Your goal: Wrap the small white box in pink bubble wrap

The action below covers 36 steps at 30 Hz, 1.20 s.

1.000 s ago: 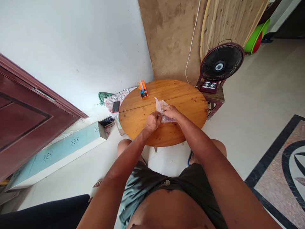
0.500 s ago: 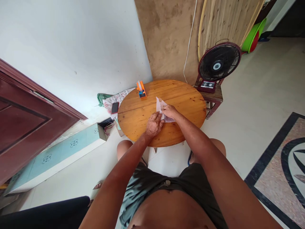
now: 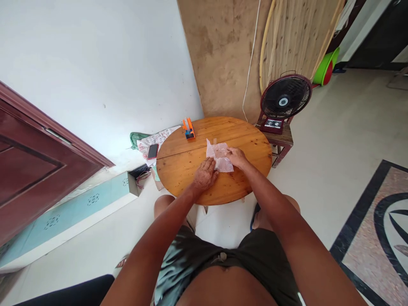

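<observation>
Plastic, thin and translucent: a crumpled plastic sheet (image 3: 219,156) lies near the middle of the round wooden table (image 3: 181,163), slightly toward the person's side, between both hands. It is too small and glossy here to tell whether it is a bag or a loose wrapper. The left hand (image 3: 204,175) rests palm down with its fingers stretched flat, the fingertips touching the sheet's near left edge. The right hand (image 3: 237,156) sits at the sheet's right edge with its fingers curled onto the plastic; whether they pinch it or merely press it down cannot be determined. The two hands are a little apart, with the sheet spanning the gap. An orange and blue object (image 3: 188,128) stands at the table's far left rim, well apart from the sheet; its kind cannot be made out. On the floor beyond the table, a phone (image 3: 153,151) lies on a printed sack (image 3: 159,138), partly hidden by the tabletop. A fan (image 3: 285,100) stands on a small stool (image 3: 282,142) just beside the table's far right; the stool's legs are partly covered. A dark red door (image 3: 38,161) is cut off at the left edge.
</observation>
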Each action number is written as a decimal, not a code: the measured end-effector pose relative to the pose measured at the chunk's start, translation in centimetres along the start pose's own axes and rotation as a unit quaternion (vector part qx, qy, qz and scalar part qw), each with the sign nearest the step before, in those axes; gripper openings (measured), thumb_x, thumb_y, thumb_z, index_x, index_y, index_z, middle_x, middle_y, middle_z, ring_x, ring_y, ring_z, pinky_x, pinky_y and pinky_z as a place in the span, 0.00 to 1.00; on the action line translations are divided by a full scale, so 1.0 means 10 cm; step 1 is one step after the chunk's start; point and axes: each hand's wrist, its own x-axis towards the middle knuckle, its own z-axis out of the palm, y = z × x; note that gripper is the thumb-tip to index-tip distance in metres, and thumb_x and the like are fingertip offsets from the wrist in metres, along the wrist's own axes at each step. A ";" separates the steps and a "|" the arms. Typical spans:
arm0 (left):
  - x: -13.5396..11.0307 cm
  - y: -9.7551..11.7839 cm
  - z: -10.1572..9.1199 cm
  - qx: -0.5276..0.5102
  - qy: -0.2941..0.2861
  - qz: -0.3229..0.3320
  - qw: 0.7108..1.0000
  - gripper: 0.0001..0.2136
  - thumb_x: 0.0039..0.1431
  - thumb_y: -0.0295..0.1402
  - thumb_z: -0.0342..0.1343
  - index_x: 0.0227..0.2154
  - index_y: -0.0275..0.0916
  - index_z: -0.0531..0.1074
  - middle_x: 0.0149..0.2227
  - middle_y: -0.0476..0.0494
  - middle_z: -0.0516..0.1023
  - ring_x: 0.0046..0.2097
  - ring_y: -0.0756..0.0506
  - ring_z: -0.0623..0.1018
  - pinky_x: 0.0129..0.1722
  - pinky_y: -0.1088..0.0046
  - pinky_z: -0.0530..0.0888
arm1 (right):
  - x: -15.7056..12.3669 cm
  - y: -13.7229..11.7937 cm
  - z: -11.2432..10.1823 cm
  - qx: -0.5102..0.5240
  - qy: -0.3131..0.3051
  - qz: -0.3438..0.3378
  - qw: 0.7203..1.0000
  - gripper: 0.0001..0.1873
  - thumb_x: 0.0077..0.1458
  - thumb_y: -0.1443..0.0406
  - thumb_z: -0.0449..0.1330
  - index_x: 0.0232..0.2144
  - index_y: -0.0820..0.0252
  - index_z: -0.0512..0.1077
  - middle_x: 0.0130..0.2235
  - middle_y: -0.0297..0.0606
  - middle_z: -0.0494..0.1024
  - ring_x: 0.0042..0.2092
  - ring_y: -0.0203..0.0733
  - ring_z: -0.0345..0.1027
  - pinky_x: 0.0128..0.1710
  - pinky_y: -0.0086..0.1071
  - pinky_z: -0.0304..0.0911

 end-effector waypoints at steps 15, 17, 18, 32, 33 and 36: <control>0.13 0.13 0.01 0.042 0.060 -0.040 0.996 0.14 0.68 0.38 0.45 0.45 0.37 0.71 0.50 0.36 0.73 0.53 0.40 0.70 0.55 0.60 0.69 | -0.15 -0.05 -0.16 0.006 -0.061 0.009 0.998 0.40 0.51 0.50 0.65 0.61 0.65 0.65 0.52 0.49 0.76 0.51 0.48 0.71 0.47 0.31 0.64; 0.15 0.18 0.01 0.056 0.068 -0.062 0.994 0.13 0.68 0.39 0.45 0.42 0.37 0.72 0.47 0.37 0.74 0.52 0.40 0.71 0.53 0.61 0.69 | -0.13 -0.09 -0.11 -0.015 -0.067 -0.005 0.998 0.32 0.52 0.50 0.64 0.55 0.62 0.71 0.50 0.47 0.78 0.49 0.47 0.72 0.46 0.31 0.64; 0.16 0.20 0.02 0.063 0.071 -0.072 0.993 0.13 0.68 0.39 0.45 0.40 0.38 0.72 0.46 0.38 0.74 0.51 0.41 0.71 0.52 0.61 0.69 | -0.11 -0.11 -0.07 -0.028 -0.065 -0.006 0.997 0.28 0.52 0.51 0.63 0.51 0.62 0.74 0.48 0.47 0.79 0.49 0.48 0.73 0.45 0.31 0.64; 0.36 0.30 0.20 0.129 0.074 -0.165 0.975 0.06 0.60 0.32 0.52 0.34 0.36 0.72 0.40 0.34 0.74 0.46 0.36 0.71 0.43 0.58 0.67 | -0.05 -0.08 0.10 -0.055 0.005 0.016 0.998 0.11 0.49 0.59 0.62 0.25 0.61 0.78 0.28 0.41 0.78 0.32 0.41 0.70 0.30 0.29 0.57; 0.37 0.31 0.21 0.132 0.071 -0.165 0.975 0.07 0.60 0.32 0.52 0.35 0.36 0.72 0.40 0.34 0.73 0.46 0.36 0.71 0.43 0.57 0.67 | -0.05 -0.08 0.11 -0.034 0.011 0.016 0.999 0.11 0.49 0.59 0.63 0.23 0.62 0.76 0.26 0.38 0.76 0.30 0.39 0.68 0.29 0.29 0.56; 0.38 0.33 0.20 0.145 0.062 -0.163 0.974 0.08 0.61 0.33 0.51 0.35 0.36 0.73 0.40 0.34 0.73 0.46 0.35 0.71 0.43 0.57 0.67 | -0.06 -0.10 0.16 0.059 0.020 0.045 0.997 0.11 0.47 0.61 0.64 0.20 0.62 0.72 0.20 0.31 0.68 0.26 0.34 0.61 0.25 0.26 0.52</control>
